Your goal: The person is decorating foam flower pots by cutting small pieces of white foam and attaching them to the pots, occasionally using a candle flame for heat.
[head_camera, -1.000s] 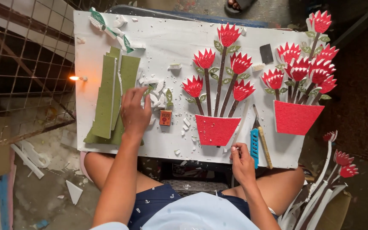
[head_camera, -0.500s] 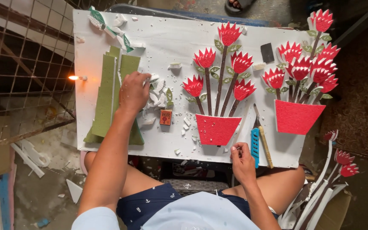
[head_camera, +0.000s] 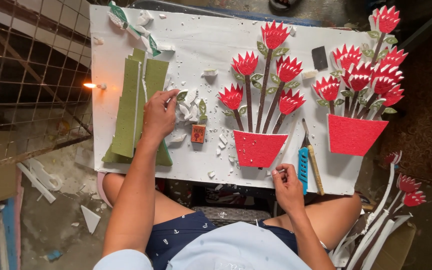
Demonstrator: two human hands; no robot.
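Overhead, white board (head_camera: 126,40) spans concrete floor (head_camera: 51,225).

A wire grid (head_camera: 26,75) is seen at the left above a grey concrete floor (head_camera: 56,225) littered with white scraps (head_camera: 38,180).

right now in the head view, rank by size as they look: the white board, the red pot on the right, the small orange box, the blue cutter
1. white board
2. red pot on the right
3. blue cutter
4. small orange box

The cutter is longer but thinner than the box, so those two are close.
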